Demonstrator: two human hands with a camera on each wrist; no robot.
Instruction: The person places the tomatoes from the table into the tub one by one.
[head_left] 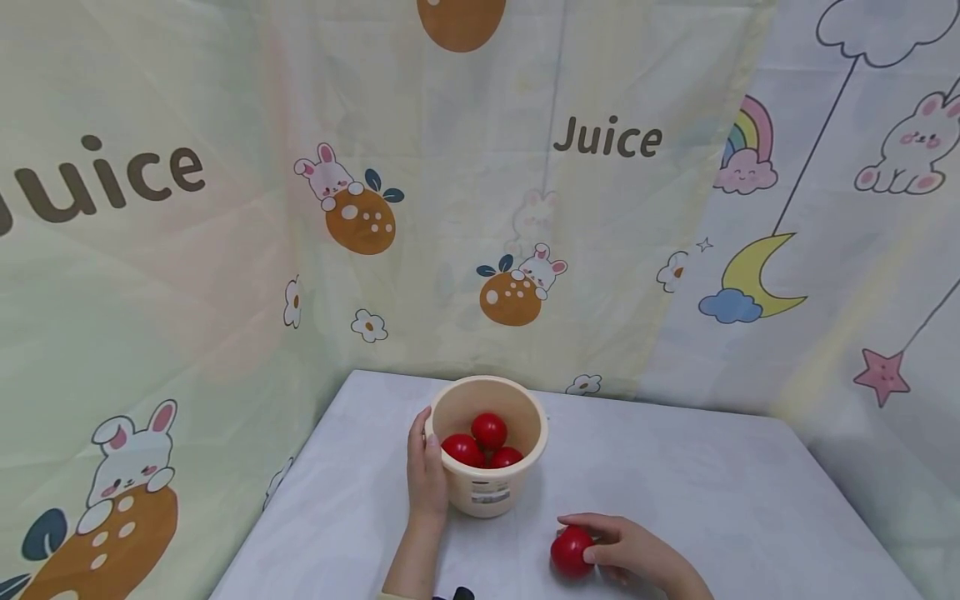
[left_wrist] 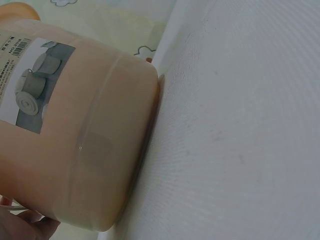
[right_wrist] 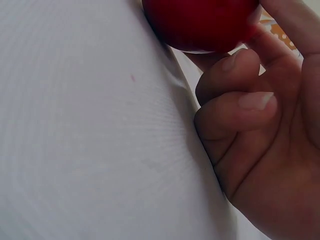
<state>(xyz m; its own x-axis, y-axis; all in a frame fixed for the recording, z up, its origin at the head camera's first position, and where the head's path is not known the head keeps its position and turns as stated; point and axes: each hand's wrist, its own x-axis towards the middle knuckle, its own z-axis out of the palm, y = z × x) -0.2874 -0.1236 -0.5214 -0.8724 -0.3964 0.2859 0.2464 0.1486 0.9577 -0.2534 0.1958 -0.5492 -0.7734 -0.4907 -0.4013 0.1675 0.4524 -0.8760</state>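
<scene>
A cream plastic bucket stands upright on the white-covered table. Several glossy red balls lie inside it, among them an upper ball and a left ball. My left hand holds the bucket's left side, fingers reaching up to the rim; in the left wrist view only some fingertips show under the bucket's side. In front of the bucket and to its right, my right hand pinches another red ball between thumb and fingers, low at the tabletop. In the right wrist view two fingers curl below that ball.
The white tablecloth covers the table out to its back edge. Printed fabric curtains with rabbits and lettering hang close behind and along both sides. A picture label is stuck on the bucket. A small black object shows by my left wrist.
</scene>
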